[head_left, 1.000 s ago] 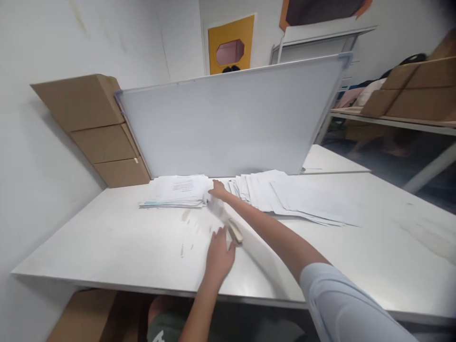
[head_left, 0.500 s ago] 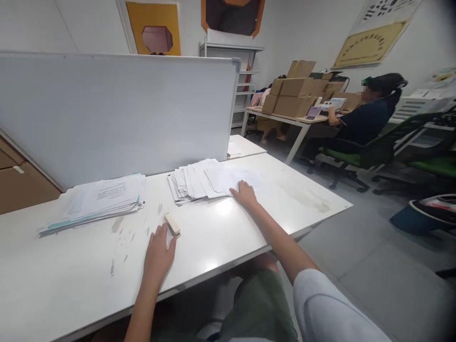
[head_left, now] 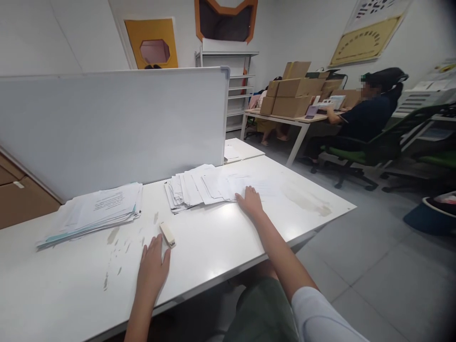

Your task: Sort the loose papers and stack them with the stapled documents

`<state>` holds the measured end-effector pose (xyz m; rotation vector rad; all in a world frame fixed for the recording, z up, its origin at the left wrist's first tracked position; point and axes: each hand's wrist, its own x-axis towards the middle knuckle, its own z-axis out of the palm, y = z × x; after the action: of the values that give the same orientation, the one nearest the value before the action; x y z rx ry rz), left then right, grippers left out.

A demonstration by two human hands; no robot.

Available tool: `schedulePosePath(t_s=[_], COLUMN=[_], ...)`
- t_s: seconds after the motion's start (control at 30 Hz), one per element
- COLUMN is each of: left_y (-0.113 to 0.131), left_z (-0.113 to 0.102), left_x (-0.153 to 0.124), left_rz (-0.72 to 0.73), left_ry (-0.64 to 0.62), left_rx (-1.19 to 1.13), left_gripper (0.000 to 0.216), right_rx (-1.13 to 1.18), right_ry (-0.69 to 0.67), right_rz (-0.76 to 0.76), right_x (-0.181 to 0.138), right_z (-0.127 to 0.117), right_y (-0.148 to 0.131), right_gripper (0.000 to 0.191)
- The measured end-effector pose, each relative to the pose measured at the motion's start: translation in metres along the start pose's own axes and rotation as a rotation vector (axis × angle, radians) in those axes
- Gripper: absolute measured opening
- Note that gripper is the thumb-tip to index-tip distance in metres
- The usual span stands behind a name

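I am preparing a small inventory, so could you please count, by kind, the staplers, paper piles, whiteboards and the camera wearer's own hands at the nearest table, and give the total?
Cream stapler: 1
Paper piles: 2 (left pile, spread right pile)
Whiteboard: 1
Hands: 2 (left hand, right hand)
Total: 6

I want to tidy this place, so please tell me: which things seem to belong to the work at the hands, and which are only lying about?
Probably the work:
cream stapler, beside the left hand
spread papers, at the right hand
paper stack, further left

Probably just around:
whiteboard
far cardboard boxes
metal shelf
blue container
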<state>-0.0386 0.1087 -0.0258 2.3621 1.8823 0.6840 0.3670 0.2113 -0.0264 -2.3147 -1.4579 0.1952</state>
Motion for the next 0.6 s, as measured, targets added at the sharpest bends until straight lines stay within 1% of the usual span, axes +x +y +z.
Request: schedulePosePath(t_s=[0.1, 0.17, 0.27, 0.33, 0.47, 0.53, 0.6], left_y=[0.001, 0.002, 0.003, 0.003, 0.001, 0.003, 0.010], left_z=[-0.002, -0.003, -0.004, -0.002, -0.003, -0.009, -0.019], left_x=[0.001, 0.001, 0.001, 0.002, 0.006, 0.007, 0.003], left_rz=[-0.008, -0.014, -0.016, -0.016, -0.025, -0.047, -0.045], left_ry=[-0.010, -0.027, -0.034, -0.033, -0.020, 0.059, 0.226], left_rx=[0.000, 0.005, 0.011, 0.008, -0.045, -0.078, -0.085], left_gripper=[0.055, 0.055, 0.056, 0.057, 0.056, 0.051, 0.044], right_rx=[0.002, 0.004, 0.029, 0.084, 0.187, 0.200, 0.273], right_ry=[-0.036, -0.046, -0.028, 0.011, 0.096, 0.133, 0.215], right_rz=[0.002, 0.008, -0.018, -0.037, 0.011, 0.041, 0.029], right_x=[0.001, 0.001, 0.001, 0.000, 0.000, -0.006, -0.023], right_z=[0.001, 0.000, -0.003, -0.008, -0.026, -0.037, -0.043], right_y=[0.000, -0.001, 0.001, 0.004, 0.010, 0.008, 0.002], right_gripper=[0.086, 0.085, 0.079, 0.074, 0.056, 0.051, 0.048])
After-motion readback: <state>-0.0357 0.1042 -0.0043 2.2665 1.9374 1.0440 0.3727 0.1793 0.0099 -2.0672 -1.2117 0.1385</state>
